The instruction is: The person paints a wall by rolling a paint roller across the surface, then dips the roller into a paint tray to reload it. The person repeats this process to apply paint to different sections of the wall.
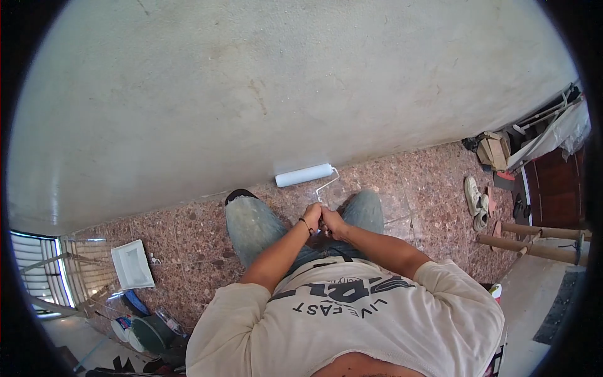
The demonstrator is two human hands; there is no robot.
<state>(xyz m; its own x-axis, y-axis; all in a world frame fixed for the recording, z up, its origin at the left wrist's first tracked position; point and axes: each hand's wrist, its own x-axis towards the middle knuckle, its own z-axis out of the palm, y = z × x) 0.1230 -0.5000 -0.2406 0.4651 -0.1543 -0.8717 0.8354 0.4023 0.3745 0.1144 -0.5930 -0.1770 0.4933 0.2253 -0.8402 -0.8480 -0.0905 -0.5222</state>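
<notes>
A paint roller (304, 175) with a long white sleeve lies crosswise in front of me, close to the foot of the wall. Its bent wire frame runs back from the right end of the sleeve to my hands. My left hand (311, 215), with a dark band at the wrist, is closed around the handle. Right beside it, my right hand (333, 222) is closed on the same handle, the fingers pressed against the left hand. The hands hide most of the grip. Both are held between my knees, in front of my worn jeans (254, 226).
A pale wall (251, 94) rises ahead of the speckled reddish tile floor (188, 270). At left are a white paint tray (133, 264) and a dark green bucket (151, 333). Shoes (476, 202), cardboard (493, 151) and a wooden ladder (534, 245) stand at right.
</notes>
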